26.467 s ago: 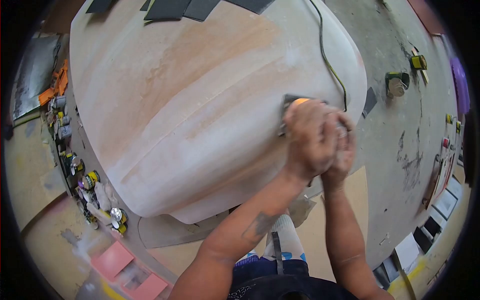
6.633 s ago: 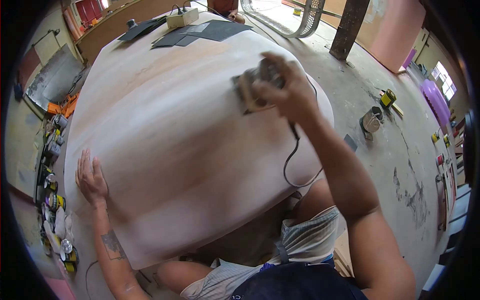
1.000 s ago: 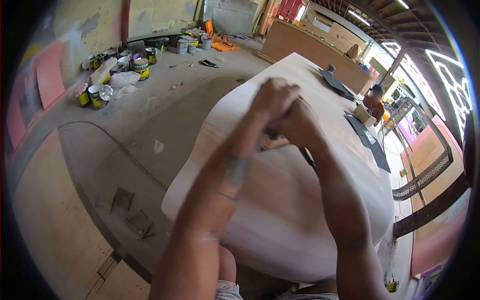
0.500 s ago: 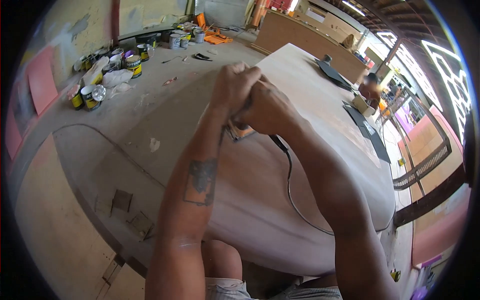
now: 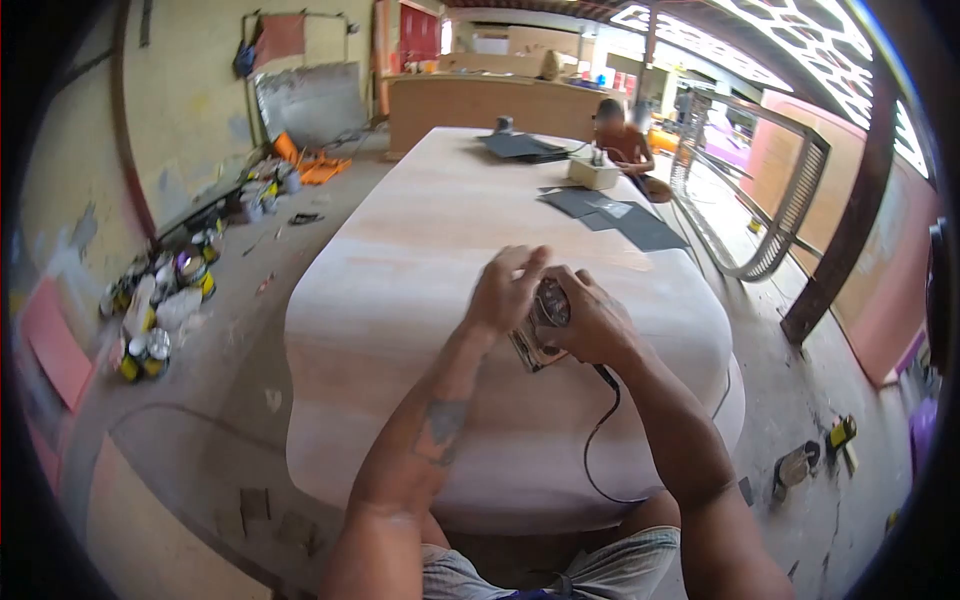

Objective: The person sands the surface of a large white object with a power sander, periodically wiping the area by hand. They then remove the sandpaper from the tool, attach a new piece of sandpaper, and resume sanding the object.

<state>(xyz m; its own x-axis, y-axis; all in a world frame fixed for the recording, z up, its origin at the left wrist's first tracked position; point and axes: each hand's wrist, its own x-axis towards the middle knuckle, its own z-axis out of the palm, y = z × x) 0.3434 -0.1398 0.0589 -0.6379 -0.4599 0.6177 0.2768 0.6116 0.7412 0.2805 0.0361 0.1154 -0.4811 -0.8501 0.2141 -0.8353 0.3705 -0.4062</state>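
An electric palm sander with a flat rectangular base rests on a large, pale, curved panel. My right hand is wrapped round the sander's body from the right. Close by on its left is my left hand, with the fingers stretched out towards the top of the tool; whether it touches the sander is hard to tell. A black power cord runs from the sander back over the panel's near edge towards me.
Dark sandpaper sheets and a small box lie on the panel's far right part. Another person sits beyond it. Paint cans line the left wall. A metal frame leans at right.
My view has swung left and up. Both hands and the sander are lower and further right in view. My left hand, earlier clasped against the right one, is now apart with fingers extended.
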